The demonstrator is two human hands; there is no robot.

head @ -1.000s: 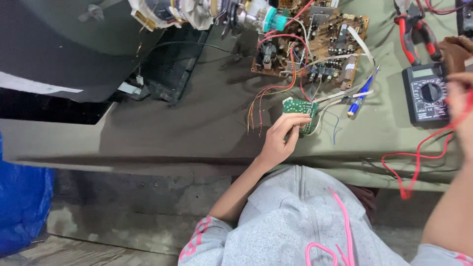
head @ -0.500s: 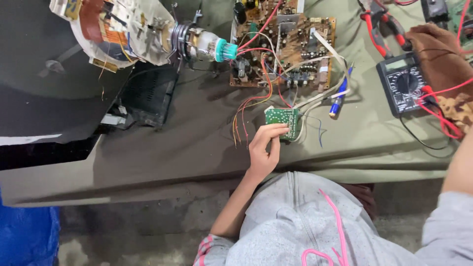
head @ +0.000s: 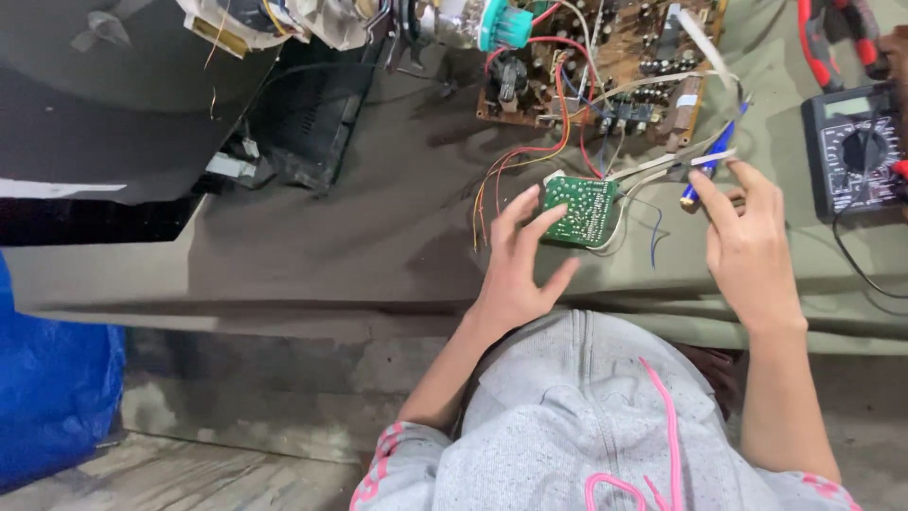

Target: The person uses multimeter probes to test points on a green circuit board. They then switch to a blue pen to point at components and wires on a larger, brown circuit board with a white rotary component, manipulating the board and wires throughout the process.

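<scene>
My left hand lies on the olive cloth with its fingers spread, and the fingertips touch the left edge of a small green circuit board. Thin coloured wires run from that board up to a large brown circuit board. My right hand hovers to the right with fingers apart and holds nothing. Its fingertips are close to a blue-handled tool lying among white wires.
A black multimeter with red and black leads sits at the right edge, red-handled pliers above it. A picture tube's neck and a dark housing fill the upper left. A blue bag stands on the floor.
My right hand has come away from the multimeter and leads to beside the blue-handled tool. My left hand has spread its fingers at the green board. The view has shifted closer.
</scene>
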